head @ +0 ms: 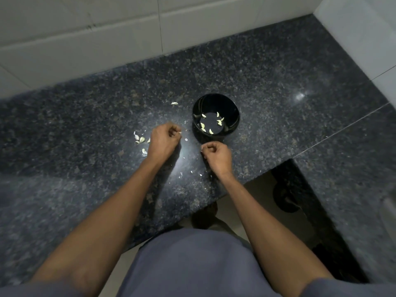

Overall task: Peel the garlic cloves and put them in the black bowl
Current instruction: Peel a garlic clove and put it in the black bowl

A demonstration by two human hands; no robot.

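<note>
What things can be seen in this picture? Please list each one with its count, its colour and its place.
black bowl: one, black, on the counter beyond the right hand.
peeled cloves: several, pale, inside the bowl.
garlic pieces: a few, pale, on the counter left of the left hand.
single piece: one, pale, left of the bowl.
skin flakes: several, white, between the wrists.
counter: one, dark speckled stone.
wall tiles: white, behind the counter.
left hand: curled, pinching something small.
right hand: curled; contents hidden.
</note>
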